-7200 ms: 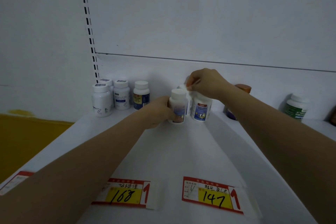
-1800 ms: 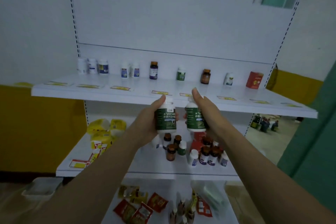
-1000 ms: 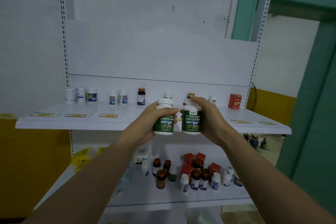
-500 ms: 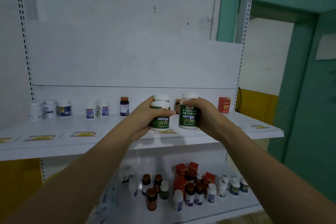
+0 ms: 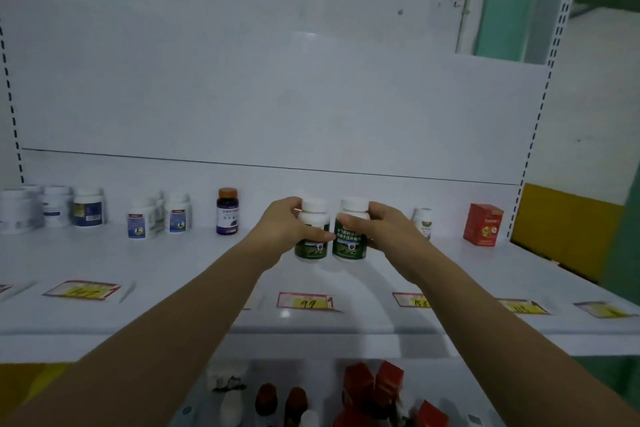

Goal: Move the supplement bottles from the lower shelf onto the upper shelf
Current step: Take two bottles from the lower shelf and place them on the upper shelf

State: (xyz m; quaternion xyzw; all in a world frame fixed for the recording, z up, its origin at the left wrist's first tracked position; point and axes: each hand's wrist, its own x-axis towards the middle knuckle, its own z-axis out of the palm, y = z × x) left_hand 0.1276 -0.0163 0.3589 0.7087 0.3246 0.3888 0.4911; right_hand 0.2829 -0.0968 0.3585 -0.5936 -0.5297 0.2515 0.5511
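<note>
I have my left hand (image 5: 282, 229) wrapped around one green-labelled bottle (image 5: 311, 230) and my right hand (image 5: 384, 230) wrapped around a second green-labelled bottle (image 5: 350, 230). Both bottles are upright with white caps, side by side and nearly touching, over the middle of the upper shelf (image 5: 173, 263); I cannot tell whether their bases touch the shelf surface. Left of them an amber-capped purple bottle (image 5: 227, 211) stands near the back panel, then a cluster of small white bottles (image 5: 157, 215), and three larger white bottles (image 5: 52, 206) at the far left. A small white bottle (image 5: 423, 221) shows just behind my right wrist, and a red box (image 5: 482, 225) stands farther right. A price tag marked 99 (image 5: 306, 300) lies along the front edge. Below, the lower shelf (image 5: 485, 388) holds brown bottles (image 5: 280, 400) and red boxes (image 5: 374, 381).
</note>
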